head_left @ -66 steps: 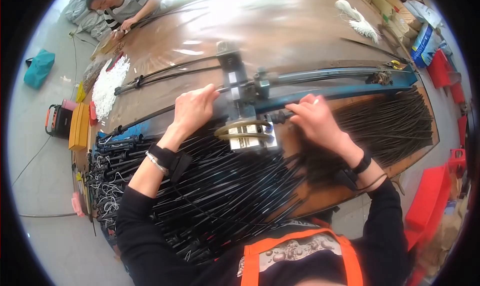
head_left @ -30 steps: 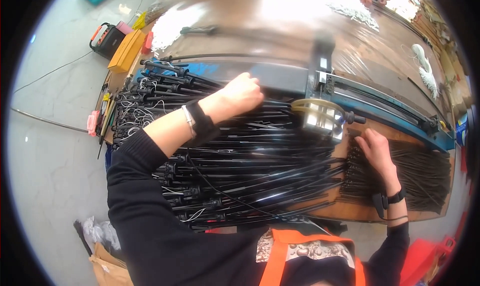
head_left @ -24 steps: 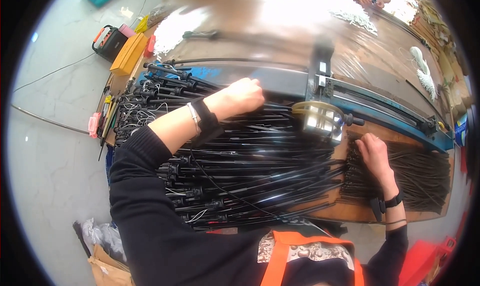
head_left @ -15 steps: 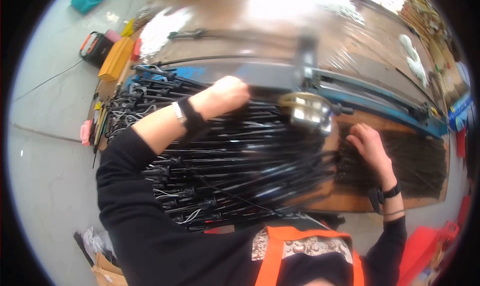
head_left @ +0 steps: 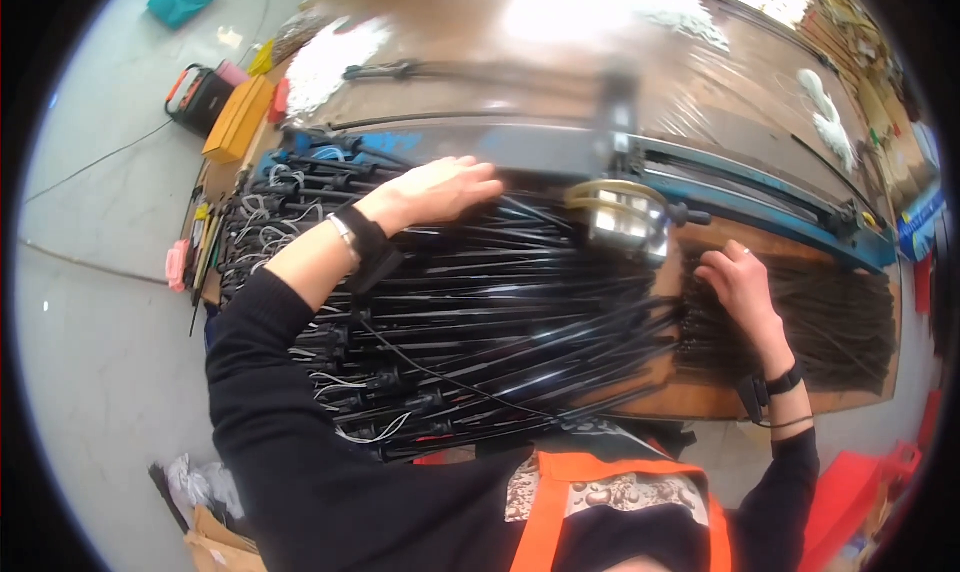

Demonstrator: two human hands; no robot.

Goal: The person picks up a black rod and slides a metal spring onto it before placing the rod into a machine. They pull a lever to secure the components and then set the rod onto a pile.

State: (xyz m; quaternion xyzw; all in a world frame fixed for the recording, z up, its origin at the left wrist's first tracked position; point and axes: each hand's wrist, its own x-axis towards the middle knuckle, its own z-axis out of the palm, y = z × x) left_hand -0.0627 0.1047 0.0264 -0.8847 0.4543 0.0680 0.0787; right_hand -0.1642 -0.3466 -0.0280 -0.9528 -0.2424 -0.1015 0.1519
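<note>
My left hand (head_left: 445,189) is open, palm down and fingers stretched out, above the far edge of a wide pile of black rods (head_left: 500,297). Loops of white cord (head_left: 265,234) show at the rods' left ends. To the right of that hand stands a shiny metal cylinder (head_left: 622,222) with a dark knob on its side. My right hand (head_left: 735,277) is closed, thumb and fingers bent together, over the left end of a second bundle of dark thin rods (head_left: 820,327). Whatever it may hold is too small to make out.
A blue metal rail (head_left: 740,187) runs to the right behind the cylinder, with an upright blurred post (head_left: 618,107) beside it. A yellow box (head_left: 238,120) and a black case (head_left: 198,100) stand at the far left. Red bins (head_left: 855,492) are at the lower right.
My left hand has gone from closed to open, its fingers now stretched out to the right. My right hand stays in nearly the same place, still closed.
</note>
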